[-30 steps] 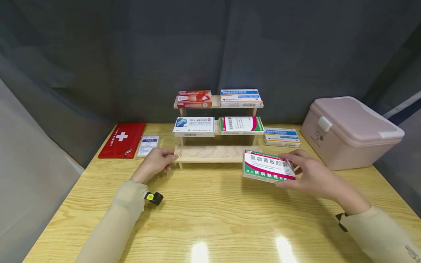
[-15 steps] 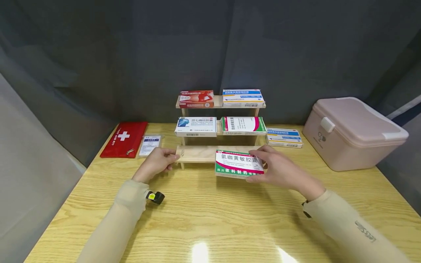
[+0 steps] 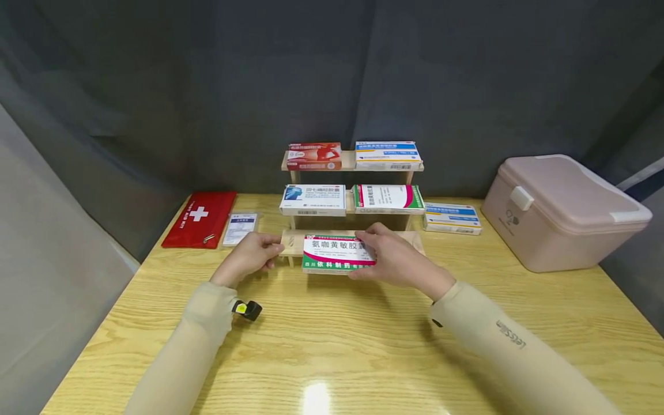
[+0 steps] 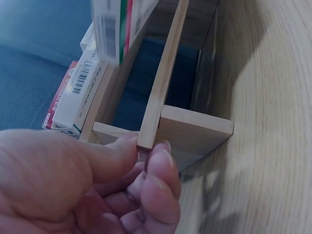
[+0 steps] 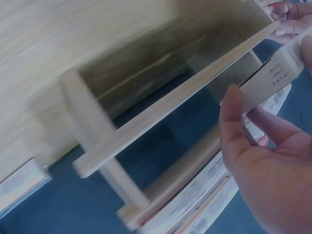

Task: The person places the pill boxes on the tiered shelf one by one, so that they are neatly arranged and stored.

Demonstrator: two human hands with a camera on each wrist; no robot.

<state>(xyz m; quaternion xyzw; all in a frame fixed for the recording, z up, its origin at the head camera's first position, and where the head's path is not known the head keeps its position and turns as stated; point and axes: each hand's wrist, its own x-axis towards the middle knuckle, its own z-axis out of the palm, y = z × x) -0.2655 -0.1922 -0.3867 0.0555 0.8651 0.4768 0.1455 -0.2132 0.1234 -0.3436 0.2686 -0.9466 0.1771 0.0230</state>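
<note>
My right hand point(image 3: 396, 258) grips the right end of a green, white and magenta medicine box point(image 3: 332, 253), thumb on one side and fingers on the other. The box is above the lowest step of a three-step wooden rack point(image 3: 293, 239), towards its left half. A gap shows between box and step point(image 4: 165, 73) in the left wrist view. With thumb and fingertips, my left hand point(image 3: 250, 255) pinches the left end of that lowest step. On the middle step lie a white-blue box point(image 3: 313, 199) and another green-white box point(image 3: 386, 197).
A red box point(image 3: 314, 155) and a blue-white box point(image 3: 388, 155) lie on the top step. Right of the rack are another blue-white box point(image 3: 452, 219) and a pink lidded case point(image 3: 560, 213). A red first aid pouch point(image 3: 199, 222) and small clear packet point(image 3: 240, 229) lie left.
My right hand has carried the medicine box leftward, from the right end of the lowest step to over its left half. The left hand keeps its pinch on the rack.
</note>
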